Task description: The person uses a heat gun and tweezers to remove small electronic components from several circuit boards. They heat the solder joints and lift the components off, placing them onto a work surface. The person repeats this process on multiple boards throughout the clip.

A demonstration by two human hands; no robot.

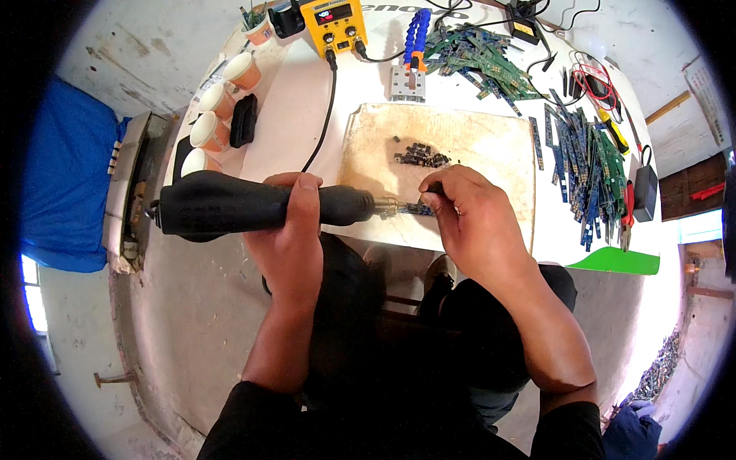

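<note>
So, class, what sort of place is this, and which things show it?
Probably a small electronics workshop: there's a yellow soldering or rework station, what looks like a black hot-air gun in the left hand, and heaps of narrow circuit boards.

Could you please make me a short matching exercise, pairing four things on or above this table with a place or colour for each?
Column one:
1. black tool with a metal nozzle
2. control unit
3. small dark parts
4. paper cups

Column two:
A. heaped on the square board
B. in a row along the left side of the table
C. gripped in the left hand
D. yellow casing

Right pairs: 1-C, 2-D, 3-A, 4-B.
</note>
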